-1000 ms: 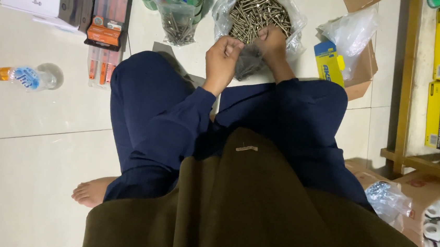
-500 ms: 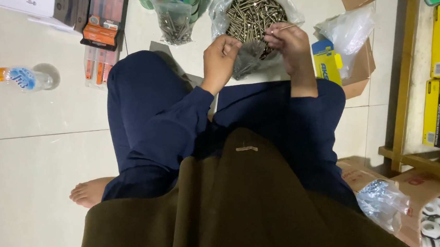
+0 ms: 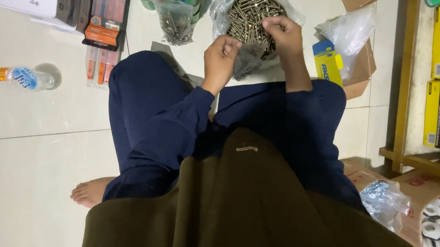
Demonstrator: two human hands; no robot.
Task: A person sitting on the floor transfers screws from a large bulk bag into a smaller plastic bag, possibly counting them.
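Left hand (image 3: 221, 55) has its fingers pinching a small clear bag (image 3: 246, 63); right hand (image 3: 285, 32) fingers are curled over the open bag of screws (image 3: 250, 11) on the floor (image 3: 32, 119), just ahead of the knees.

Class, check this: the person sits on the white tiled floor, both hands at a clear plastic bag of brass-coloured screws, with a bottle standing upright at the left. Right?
Not quite. The head view shows the orange-capped plastic bottle lying on its side, not upright. The rest holds: both hands work at the clear plastic bag of brass-coloured screws.
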